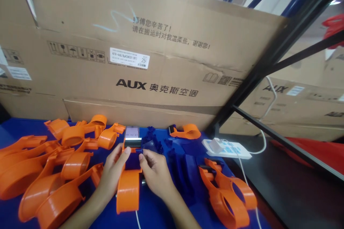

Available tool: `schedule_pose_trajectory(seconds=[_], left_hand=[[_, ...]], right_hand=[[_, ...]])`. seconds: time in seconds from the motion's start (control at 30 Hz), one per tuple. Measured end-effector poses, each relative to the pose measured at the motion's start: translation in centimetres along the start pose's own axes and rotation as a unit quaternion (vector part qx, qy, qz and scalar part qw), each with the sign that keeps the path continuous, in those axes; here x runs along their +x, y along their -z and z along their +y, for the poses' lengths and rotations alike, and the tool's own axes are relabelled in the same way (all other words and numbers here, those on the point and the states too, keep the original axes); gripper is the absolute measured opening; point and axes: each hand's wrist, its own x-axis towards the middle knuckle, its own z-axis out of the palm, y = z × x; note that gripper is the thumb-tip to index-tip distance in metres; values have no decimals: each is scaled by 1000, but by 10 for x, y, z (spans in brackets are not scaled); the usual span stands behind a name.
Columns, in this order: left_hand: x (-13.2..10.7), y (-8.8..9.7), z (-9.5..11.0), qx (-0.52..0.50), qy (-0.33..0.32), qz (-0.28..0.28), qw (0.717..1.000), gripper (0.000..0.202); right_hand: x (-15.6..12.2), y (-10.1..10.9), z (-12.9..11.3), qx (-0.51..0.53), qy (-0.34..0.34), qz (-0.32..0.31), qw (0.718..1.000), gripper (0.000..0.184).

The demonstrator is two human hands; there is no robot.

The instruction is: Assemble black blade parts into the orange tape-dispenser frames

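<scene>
An orange tape dispenser (128, 191) is between my hands, its round hub toward me and a black strip with a pale toothed edge at its far end. My left hand (114, 166) is closed around its left side, thumb lying along the top near the strip. On the other side, my right hand (156, 171) is closed, thumb and fingertips pinching a small dark blue plastic piece (139, 151) against the dispenser. The fingers under the dispenser are hidden.
Several orange dispenser bodies (73, 135) lie piled on the left of the blue table. Blue parts (150, 143) lie beyond my hands, behind a timer screen (132, 132). More dispensers (228, 200) and a white power strip (227, 149) are on the right. A large cardboard box (161, 68) stands behind.
</scene>
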Motion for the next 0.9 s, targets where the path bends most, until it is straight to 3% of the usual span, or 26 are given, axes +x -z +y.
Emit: schedule_pose_trajectory(seconds=[0.27,0.5,0.63,0.9], left_hand=[[-5,1,-2,-22,7,-8,1000,32],[-11,-4,0,-94,68,26,993,41],[-12,-5,-3,-118,98,12,988,50],[-2,5,-14,-191,144,34,970,55]], right_hand=[[-4,0,-9,-63,33,16,997,38],[-7,-4,-7,-54,26,40,997,36],[-9,-5,-8,-53,17,57,997,32],[-11,-4,-12,-85,43,61,994,26]])
